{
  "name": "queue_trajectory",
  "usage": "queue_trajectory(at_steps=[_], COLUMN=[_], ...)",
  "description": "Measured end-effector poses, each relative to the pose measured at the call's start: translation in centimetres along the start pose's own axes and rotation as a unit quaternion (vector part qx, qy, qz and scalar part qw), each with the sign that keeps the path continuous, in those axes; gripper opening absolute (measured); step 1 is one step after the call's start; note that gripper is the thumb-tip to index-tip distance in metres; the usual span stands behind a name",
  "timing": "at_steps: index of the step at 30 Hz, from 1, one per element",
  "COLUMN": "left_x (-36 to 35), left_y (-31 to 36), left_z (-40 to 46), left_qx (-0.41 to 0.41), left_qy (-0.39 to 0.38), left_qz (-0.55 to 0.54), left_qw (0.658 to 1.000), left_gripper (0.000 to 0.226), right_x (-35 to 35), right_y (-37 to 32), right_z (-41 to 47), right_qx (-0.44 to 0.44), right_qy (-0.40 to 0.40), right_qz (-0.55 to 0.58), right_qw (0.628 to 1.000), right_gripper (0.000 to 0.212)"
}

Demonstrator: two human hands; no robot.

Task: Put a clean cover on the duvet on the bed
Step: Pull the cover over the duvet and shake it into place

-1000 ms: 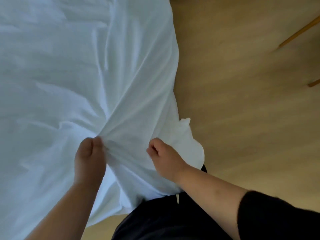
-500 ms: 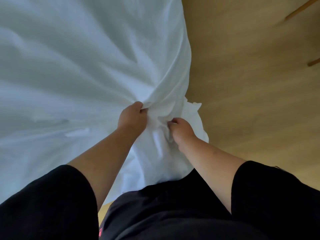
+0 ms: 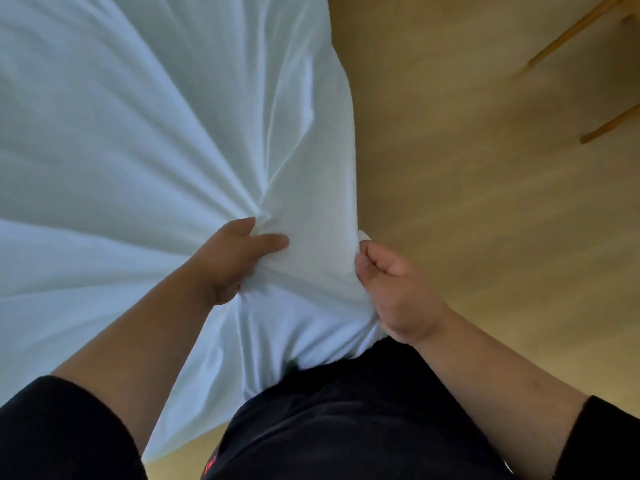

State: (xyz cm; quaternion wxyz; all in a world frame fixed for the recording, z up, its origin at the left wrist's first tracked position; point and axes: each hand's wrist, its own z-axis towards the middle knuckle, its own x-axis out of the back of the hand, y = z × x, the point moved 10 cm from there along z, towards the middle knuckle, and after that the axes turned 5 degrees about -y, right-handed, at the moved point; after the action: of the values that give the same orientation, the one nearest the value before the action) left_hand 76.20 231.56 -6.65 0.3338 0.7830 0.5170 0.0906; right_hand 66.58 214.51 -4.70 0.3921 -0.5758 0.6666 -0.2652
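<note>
A white duvet cover [image 3: 131,140] spreads over the bed and fills the left and upper part of the view, with creases fanning out from its near corner. My left hand [image 3: 232,258] grips a bunch of that fabric, thumb on top and fingers tucked under. My right hand [image 3: 394,292] clutches the cover's right edge at the corner, fingers curled into the cloth. The corner hangs down against my dark clothing. The duvet itself is hidden inside or under the cloth.
Light wooden floor [image 3: 485,202] lies to the right of the bed. Two slanted wooden furniture legs [image 3: 568,36] stand at the upper right. My black trousers [image 3: 346,427] fill the bottom of the view.
Both hands have shifted their grip on the corner and moved apart: the left holds a new bunch of fabric, the right went out to the edge. The cloth is pulled tauter.
</note>
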Motion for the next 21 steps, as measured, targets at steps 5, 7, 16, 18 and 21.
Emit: queue_trajectory(at_steps=[5,7,16,18,21], left_x=[4.9,8.6,10.0,8.8,5.9], left_y=[-2.8,-4.9,-10.4,-10.8,-11.7], left_z=[-1.8,-1.0,5.8,7.5,9.4], left_qx=[0.026,0.043,0.049,0.056,0.098], left_qy=[-0.025,0.121,0.238,0.21,0.145], left_qz=[-0.143,-0.072,-0.085,-0.013,0.045], left_qw=[0.989,0.989,0.966,0.976,0.983], left_gripper=[0.073,0.048,0.041,0.036,0.07], right_x=[-6.7,-5.6,6.4,8.0,9.3], right_y=[0.8,3.8,12.9,13.6,15.0], right_z=[1.9,4.6,11.1,12.4,14.1], right_qx=[-0.068,-0.093,-0.219,-0.229,-0.25], right_qy=[-0.164,-0.154,0.105,0.108,0.069], right_qz=[-0.137,-0.221,-0.405,-0.456,-0.533], right_qw=[0.975,0.959,0.882,0.853,0.805], right_gripper=[0.02,0.038,0.089,0.097,0.071])
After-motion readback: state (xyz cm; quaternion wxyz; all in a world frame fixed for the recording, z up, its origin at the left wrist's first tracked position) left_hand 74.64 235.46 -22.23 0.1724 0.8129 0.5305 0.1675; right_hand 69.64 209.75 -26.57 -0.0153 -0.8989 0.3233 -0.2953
